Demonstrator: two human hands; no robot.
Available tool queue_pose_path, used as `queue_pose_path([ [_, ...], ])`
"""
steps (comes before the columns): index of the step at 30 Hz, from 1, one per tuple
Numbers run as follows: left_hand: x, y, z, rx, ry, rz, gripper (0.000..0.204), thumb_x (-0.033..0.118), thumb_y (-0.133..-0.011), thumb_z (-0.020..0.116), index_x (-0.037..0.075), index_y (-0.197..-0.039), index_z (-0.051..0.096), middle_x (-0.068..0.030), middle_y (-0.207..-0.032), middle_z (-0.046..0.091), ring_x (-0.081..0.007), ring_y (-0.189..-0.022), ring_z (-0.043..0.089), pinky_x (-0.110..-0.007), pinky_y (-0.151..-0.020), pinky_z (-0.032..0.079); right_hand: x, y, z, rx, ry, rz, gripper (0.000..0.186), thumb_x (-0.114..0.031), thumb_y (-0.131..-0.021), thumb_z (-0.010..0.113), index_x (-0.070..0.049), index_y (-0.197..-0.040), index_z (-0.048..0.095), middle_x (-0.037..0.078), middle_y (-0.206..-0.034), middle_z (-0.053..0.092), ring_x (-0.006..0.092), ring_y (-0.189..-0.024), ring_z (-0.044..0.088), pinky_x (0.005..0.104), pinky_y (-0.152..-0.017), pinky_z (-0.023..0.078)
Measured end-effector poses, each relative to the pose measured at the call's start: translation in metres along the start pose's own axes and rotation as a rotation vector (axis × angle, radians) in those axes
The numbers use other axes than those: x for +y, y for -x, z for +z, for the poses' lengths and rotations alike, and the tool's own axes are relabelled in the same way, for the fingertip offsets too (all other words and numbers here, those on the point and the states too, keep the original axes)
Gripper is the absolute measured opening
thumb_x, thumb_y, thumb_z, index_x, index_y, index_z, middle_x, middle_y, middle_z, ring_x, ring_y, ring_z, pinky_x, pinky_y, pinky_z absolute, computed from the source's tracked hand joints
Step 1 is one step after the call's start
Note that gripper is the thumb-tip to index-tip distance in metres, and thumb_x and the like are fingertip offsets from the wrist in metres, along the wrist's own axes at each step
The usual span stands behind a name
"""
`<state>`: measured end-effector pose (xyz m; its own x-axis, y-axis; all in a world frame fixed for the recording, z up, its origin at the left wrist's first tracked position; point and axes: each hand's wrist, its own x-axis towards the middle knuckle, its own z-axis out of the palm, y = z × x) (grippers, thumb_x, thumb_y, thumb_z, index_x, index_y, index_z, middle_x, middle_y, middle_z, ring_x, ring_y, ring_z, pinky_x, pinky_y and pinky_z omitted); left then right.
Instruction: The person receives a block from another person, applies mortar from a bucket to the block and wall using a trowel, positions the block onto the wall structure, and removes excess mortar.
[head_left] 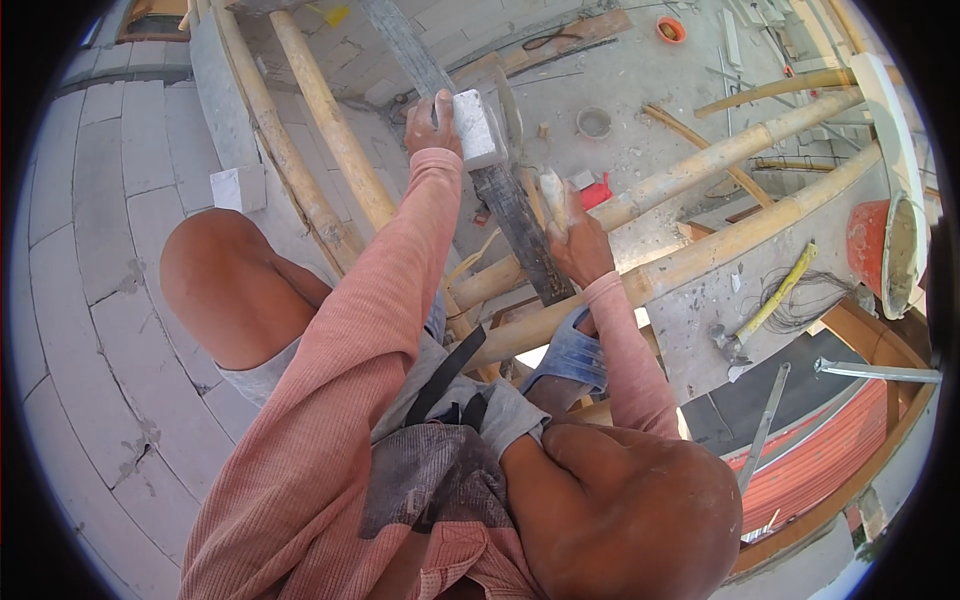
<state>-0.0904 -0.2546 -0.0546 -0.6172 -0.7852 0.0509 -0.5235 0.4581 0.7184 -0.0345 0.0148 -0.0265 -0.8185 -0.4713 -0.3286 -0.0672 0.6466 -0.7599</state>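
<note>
My left hand [433, 125] is closed on the left side of a small pale block [480, 130], which rests on a narrow dark timber board [522, 235]. My right hand [580, 245], to the right of the board and nearer to me, is wrapped round a whitish, dust-coated handle-like piece [553, 192]. Its upper end points away from me; I cannot make out what kind of tool it is. A thin grey plate-like thing [510, 105] shows just right of the block, and I cannot tell whether it joins that handle.
Bamboo poles [740, 150] cross around me, with the floor far below. At left stands a grey block wall [95, 210]. A yellow-handled hammer [780, 290] lies by coiled wire [815, 305] on a ledge at right, near an orange bucket [870, 245]. Below lies a round bowl [593, 123].
</note>
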Motion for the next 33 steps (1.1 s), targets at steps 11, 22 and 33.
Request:
queue_pose_path([
  [11,-0.005,0.005,-0.002,-0.014,0.009,0.004,0.047,0.053,-0.096,0.058,0.01,-0.11,0.069,-0.0151,-0.109,0.067,-0.0336,-0.102,0.064,-0.041,-0.091,0.048,-0.004,-0.009,0.016,0.308,-0.12,-0.128,0.072,-0.01,-0.088,0.063,-0.004,-0.15,0.027,0.033,-0.112,0.062,0.05,-0.103,0.06,0.0499,-0.089,0.05],
  [22,-0.015,-0.001,-0.004,-0.01,0.036,0.009,0.049,0.055,-0.096,0.057,0.009,-0.109,0.069,-0.0145,-0.105,0.068,-0.0315,-0.099,0.064,-0.04,-0.089,0.048,-0.055,-0.017,-0.024,0.581,-0.198,-0.223,0.065,-0.013,-0.094,0.059,-0.004,-0.15,0.027,0.029,-0.123,0.06,0.0468,-0.105,0.063,0.0482,-0.088,0.052],
  [33,0.0,0.007,-0.016,-0.035,0.065,-0.033,0.049,0.052,-0.097,0.056,0.009,-0.119,0.064,-0.018,-0.116,0.066,-0.0368,-0.109,0.063,-0.044,-0.094,0.049,-0.056,-0.029,-0.058,0.364,-0.212,-0.167,0.064,-0.013,-0.091,0.06,-0.008,-0.148,0.03,0.028,-0.118,0.062,0.0481,-0.099,0.063,0.0517,-0.083,0.05],
])
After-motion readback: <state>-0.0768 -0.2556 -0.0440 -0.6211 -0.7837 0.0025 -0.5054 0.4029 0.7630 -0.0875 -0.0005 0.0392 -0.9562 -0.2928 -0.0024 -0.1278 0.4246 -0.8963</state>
